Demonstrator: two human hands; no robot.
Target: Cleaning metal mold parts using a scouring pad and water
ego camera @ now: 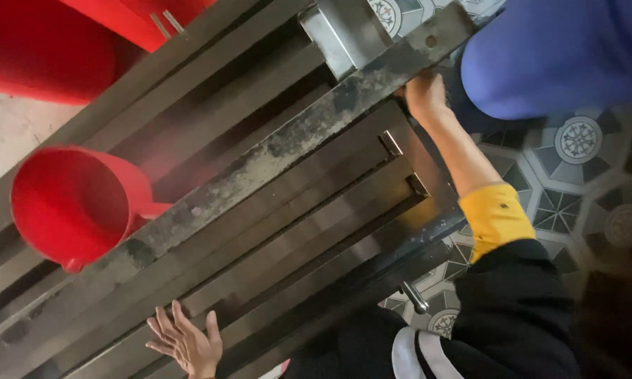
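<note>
The right hand's (pixel 424 95) fingertips are disappearing behind the grimy metal bar (pixel 281 151) (grip unreadable); the blue container (pixel 562 52) is running off the top edge.

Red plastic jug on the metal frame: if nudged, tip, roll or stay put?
The red plastic jug looks thin-walled and empty, so probably light and easy to shift. It lies on its side with the mouth towards the camera, so its round body would likely roll. Its handle, resting against the metal frame, may check that. Neither hand touches it.
</note>
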